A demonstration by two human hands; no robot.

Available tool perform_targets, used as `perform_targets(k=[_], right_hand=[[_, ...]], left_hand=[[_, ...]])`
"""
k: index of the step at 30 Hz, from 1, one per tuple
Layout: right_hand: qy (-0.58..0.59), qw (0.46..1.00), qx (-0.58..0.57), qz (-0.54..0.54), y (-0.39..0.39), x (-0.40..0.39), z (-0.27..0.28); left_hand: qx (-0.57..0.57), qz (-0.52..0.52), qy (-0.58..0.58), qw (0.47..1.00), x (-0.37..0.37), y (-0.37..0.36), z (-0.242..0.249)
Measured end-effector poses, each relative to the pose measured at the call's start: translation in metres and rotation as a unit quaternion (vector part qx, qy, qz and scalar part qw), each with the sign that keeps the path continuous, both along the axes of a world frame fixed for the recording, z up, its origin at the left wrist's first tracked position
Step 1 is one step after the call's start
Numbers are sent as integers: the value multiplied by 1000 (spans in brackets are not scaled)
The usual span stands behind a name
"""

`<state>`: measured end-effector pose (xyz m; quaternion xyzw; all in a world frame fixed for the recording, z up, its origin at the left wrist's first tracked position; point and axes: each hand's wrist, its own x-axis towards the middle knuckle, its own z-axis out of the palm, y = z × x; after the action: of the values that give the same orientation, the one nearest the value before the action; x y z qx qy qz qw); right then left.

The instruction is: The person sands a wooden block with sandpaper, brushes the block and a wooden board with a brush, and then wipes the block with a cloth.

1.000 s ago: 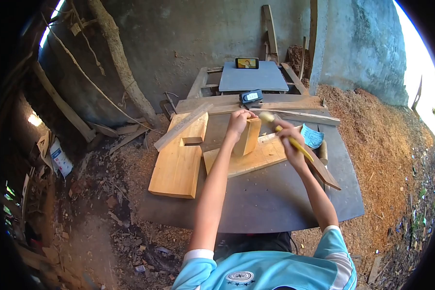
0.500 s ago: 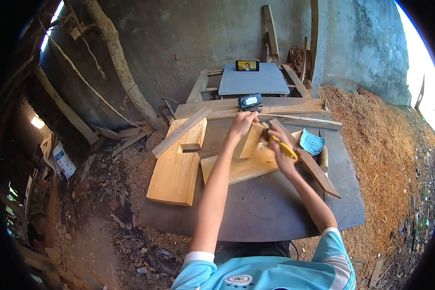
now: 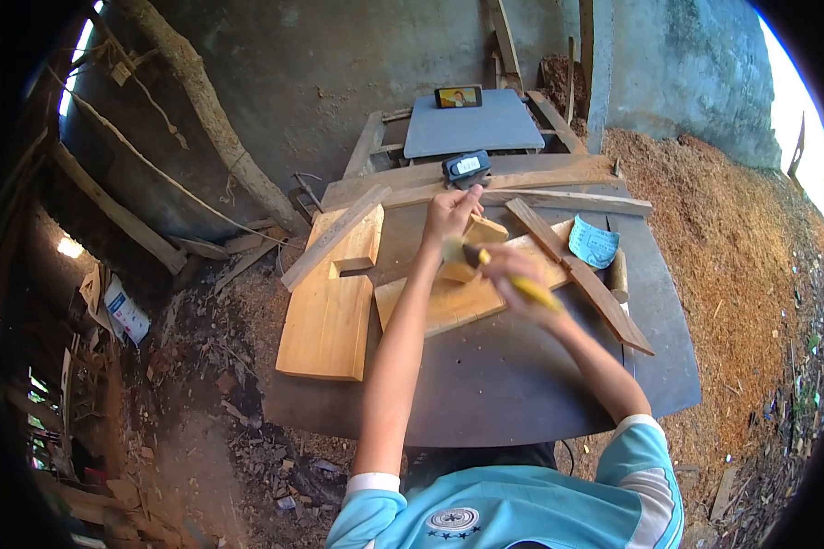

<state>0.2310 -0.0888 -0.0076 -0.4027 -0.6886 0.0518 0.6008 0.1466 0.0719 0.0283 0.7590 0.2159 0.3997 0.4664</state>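
Observation:
My left hand [image 3: 449,215] grips a small upright wooden block [image 3: 482,231] that stands on a flat pale board [image 3: 449,304] on the dark table [image 3: 504,384]. Blurred with motion, my right hand [image 3: 515,273] is closed on a yellow-handled hammer [image 3: 513,279]. Its head is low beside the block, over the board. Both arms reach forward from light blue sleeves.
A wider notched board [image 3: 328,306] lies at the left with a strip [image 3: 334,236] across it. A dark slat [image 3: 581,274], blue sandpaper [image 3: 593,243], a tape measure [image 3: 465,167] and a phone [image 3: 458,96] lie farther off. Sawdust heaps fill the right; scrap wood litters the left ground.
The hammer came down from a raised position at the right, past the block's top, to low at its near left side. My left hand stayed on the block. The view shifted slightly.

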Motion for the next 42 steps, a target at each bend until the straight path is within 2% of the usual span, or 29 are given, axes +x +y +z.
perform_targets(k=[1,2,4,5,6,8,10,11,12,16,20,22,24,26,28,30,31,32,34,35,36,38,41,42], right_hand=[[33,999,-20,-12,2,11,5],[63,997,-40,-25,2,20,10],[116,985,-64,-109,0,33,8],[168,975,-35,-140,6,37,3],[206,961,-68,-169,7,43,5],[221,954,-101,-177,11,44,0],[239,955,-129,-116,8,23,7],[174,970,-132,-110,5,14,12],[219,967,-122,-44,1,5,20],[364,910,-177,93,-18,-6,55],[387,907,-161,-37,17,29,-14],[417,873,-240,-81,18,42,-31],[395,889,-233,-1,13,30,-20],[311,926,-210,45,3,7,15],[336,907,-216,135,-6,-4,34],[326,912,-224,107,3,11,11],[311,928,-199,45,11,18,-9],[364,907,-208,27,13,24,-25],[339,902,-265,-36,9,16,-23],[274,943,-187,13,12,6,-26],[195,950,-244,-24,2,-4,-5],[279,934,-220,44,-2,-13,6],[224,940,-222,132,-6,-3,14],[271,927,-230,121,-2,3,8]], left_hand=[[-4,-14,28,999,1,5,-1],[8,17,25,1000,2,7,-4],[33,79,14,996,5,10,-9],[14,79,9,997,5,13,-11],[24,83,17,996,4,9,-9],[50,96,32,994,1,1,-4],[68,130,58,987,4,-1,-4],[81,155,54,983,7,-3,-6],[93,178,50,978,10,-2,-6],[58,182,21,981,3,2,-13],[69,228,15,971,-7,-2,-9],[63,234,-10,970,-14,5,-13],[73,265,-10,961,-13,12,-15],[55,292,0,955,-11,7,-14],[56,284,-13,957,-13,8,-16],[65,303,-7,951,-16,10,-17],[68,306,4,950,-20,7,-20],[75,308,13,948,-22,4,-22],[100,308,20,946,-20,5,-15],[103,300,39,947,-18,10,-18],[103,303,57,946,-16,7,-11],[95,308,101,941,-17,-3,0],[19,314,83,946,-16,11,-10],[-8,317,78,945,-18,15,-13]])
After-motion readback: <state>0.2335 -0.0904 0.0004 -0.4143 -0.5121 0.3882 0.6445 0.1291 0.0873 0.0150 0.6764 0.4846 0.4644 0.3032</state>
